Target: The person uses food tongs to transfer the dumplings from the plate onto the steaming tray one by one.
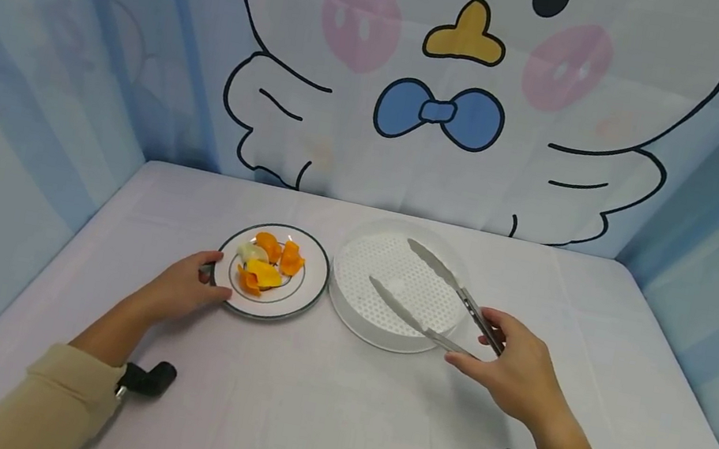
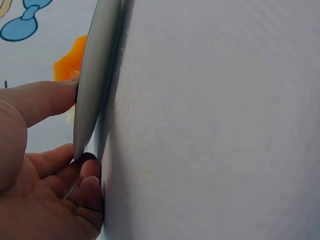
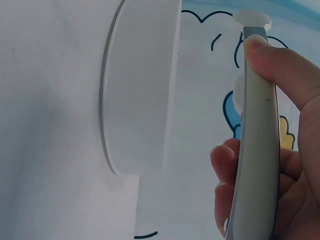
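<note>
Left hand [image 1: 186, 286] grasping dark-rimmed white plate [image 1: 307, 291] by its left rim, thumb on top, fingers below. Plate left of middle, toward desk's [image 1: 297, 414] back edge. On plate: orange pieces [image 1: 291, 259], yellow piece [image 1: 264, 273], pale piece [image 1: 251, 254]. Right hand [image 1: 515, 368] grasping tongs [image 1: 462, 295], thumb on one arm, fingers on other; jaws spread above round white perforated tray [image 1: 357, 319], just beside plate's right rim, near desk's back edge.
</note>
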Demonstrator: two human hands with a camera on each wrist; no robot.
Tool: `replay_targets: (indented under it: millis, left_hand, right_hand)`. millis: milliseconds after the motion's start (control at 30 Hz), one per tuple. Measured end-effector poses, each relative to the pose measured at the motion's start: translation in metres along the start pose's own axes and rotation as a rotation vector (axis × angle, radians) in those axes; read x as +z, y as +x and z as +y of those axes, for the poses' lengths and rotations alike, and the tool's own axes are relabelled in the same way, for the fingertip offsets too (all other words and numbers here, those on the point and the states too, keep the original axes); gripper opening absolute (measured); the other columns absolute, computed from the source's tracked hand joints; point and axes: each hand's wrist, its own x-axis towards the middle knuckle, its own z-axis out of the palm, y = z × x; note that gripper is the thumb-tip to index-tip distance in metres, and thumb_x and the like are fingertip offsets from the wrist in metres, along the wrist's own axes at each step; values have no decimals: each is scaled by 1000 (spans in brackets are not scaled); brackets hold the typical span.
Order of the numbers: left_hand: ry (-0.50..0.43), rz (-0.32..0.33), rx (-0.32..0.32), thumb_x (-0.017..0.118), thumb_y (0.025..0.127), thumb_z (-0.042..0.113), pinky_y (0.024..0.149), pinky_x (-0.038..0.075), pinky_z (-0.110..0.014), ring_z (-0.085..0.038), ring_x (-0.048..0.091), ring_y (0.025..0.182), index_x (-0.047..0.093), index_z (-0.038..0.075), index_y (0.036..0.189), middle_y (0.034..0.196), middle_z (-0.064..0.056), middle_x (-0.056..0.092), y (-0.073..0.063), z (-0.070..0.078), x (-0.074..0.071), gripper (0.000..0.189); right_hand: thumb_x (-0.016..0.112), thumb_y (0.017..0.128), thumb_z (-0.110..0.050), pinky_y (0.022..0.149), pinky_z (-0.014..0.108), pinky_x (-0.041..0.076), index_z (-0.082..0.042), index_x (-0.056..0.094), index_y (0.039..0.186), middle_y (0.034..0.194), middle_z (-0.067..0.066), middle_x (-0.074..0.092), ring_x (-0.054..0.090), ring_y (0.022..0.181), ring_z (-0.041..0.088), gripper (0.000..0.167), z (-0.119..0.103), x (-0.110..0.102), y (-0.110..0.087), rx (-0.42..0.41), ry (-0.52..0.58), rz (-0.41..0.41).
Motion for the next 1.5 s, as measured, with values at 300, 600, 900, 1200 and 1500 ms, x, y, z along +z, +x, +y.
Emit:
replay_targets:
  millis: [300, 600, 900, 1200, 1500]
  left_hand:
    - [3, -15, -13, 71, 94, 28, 86, 45, -43, -36, 45, 107, 25, 3, 156, 122, -23, 46, -5, 1, -4, 82]
    - [15, -26, 1, 73, 92, 28, 82, 44, -40, -36, 45, 105, 26, 3, 155, 117, -22, 46, -8, -5, -7, 83]
    - [22, -22, 10, 74, 91, 30, 81, 46, -40, -36, 45, 104, 27, 3, 155, 117, -22, 47, -11, -6, -7, 83]
    - [26, -17, 7, 73, 92, 29, 83, 47, -42, -36, 46, 105, 27, 4, 155, 120, -23, 47, -12, -6, -6, 82]
    - [32, -12, 14, 72, 93, 30, 83, 47, -42, -36, 46, 105, 27, 4, 156, 120, -23, 47, -13, -7, -5, 82]
  right_hand:
    - [85, 78, -41, 79, 46, 51, 2, 57, 134, 115, 15, 63, 62, 95, 27, 75, -14, 11, 10, -67, -58, -58]
    - [83, 81, -33, 88, 51, 50, 3, 60, 131, 121, 17, 65, 62, 105, 32, 66, -27, 21, 20, -121, -81, -67]
    - [80, 85, -26, 83, 45, 52, 5, 61, 128, 112, 13, 67, 63, 97, 26, 57, -39, 25, 27, -186, -25, -105]
    - [78, 83, -27, 61, 29, 47, 2, 63, 122, 82, -1, 60, 54, 74, 15, 50, -44, 32, 31, -198, 41, -107]
    - [83, 82, -36, 56, 29, 42, -1, 66, 118, 74, -4, 55, 48, 64, 11, 53, -44, 36, 33, -225, 8, -90]
